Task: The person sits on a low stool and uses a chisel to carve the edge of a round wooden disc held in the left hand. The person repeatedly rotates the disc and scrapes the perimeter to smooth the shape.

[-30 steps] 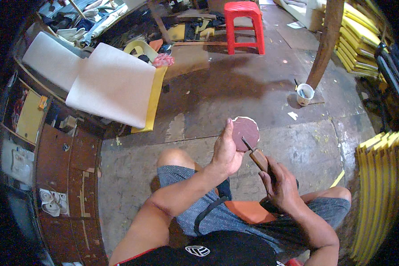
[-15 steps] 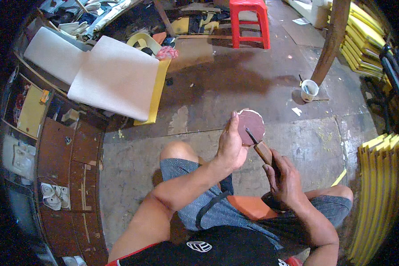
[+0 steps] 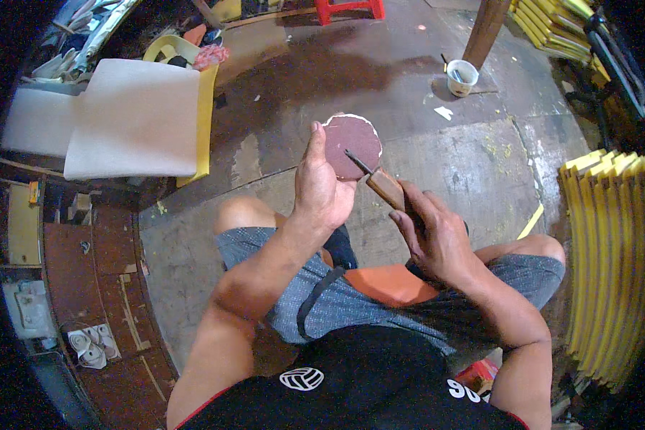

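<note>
My left hand is closed on a round reddish-brown sanding disc with a ragged white edge, its thumb along the left rim. The disc's flat face is turned up toward me. In my right hand is a wooden-handled tool with a thin dark metal shaft, which looks like an awl. Its tip lies over the middle of the disc; whether it touches the surface I cannot tell. My fingers wrap round the rear of the handle and hide that end.
An orange piece lies across my lap. White-topped foam cushions stand at left, above a brown cabinet. Yellow foam sheets are stacked at right. Ahead are a white cup, a wooden post and a red stool.
The view has shifted, so the surroundings sit higher and further left in it. Both hands keep their hold, and the tool's tip still lies over the disc.
</note>
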{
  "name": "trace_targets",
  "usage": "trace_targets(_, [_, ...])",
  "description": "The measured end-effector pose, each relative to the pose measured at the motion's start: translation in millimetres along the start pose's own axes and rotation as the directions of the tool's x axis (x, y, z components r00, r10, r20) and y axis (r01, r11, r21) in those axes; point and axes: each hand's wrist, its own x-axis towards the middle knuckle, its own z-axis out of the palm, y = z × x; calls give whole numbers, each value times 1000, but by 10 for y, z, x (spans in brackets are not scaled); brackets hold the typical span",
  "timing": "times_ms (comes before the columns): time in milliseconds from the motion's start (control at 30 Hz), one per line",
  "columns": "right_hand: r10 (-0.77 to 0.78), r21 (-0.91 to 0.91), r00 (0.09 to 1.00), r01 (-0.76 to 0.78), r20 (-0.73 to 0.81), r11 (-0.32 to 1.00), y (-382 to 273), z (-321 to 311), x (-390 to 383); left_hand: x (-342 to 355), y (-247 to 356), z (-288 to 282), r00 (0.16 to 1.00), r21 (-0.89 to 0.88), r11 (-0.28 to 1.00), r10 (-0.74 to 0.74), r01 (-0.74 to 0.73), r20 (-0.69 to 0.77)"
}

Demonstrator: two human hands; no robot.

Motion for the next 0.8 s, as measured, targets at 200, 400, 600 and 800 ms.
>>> trace_targets(200, [2,7,1000,-2,1,1000,49,31,-69,43,43,-55,1000,42,999,11,-10,-22])
trace_targets(400, [-21,-11,999,20,-34,1000,43,22,-31,45,73,-23,1000,8,1000,-12,12,-19])
trace_targets(600, [3,-16,1000,-3,-10,1000,-13,-4,8,14,51,-20,999,-5,999,-32,32,-27])
trace_targets(800, [-13,-24,999,12,-35,1000,39,38,-23,10,58,-6,1000,4,1000,-12,12,-28])
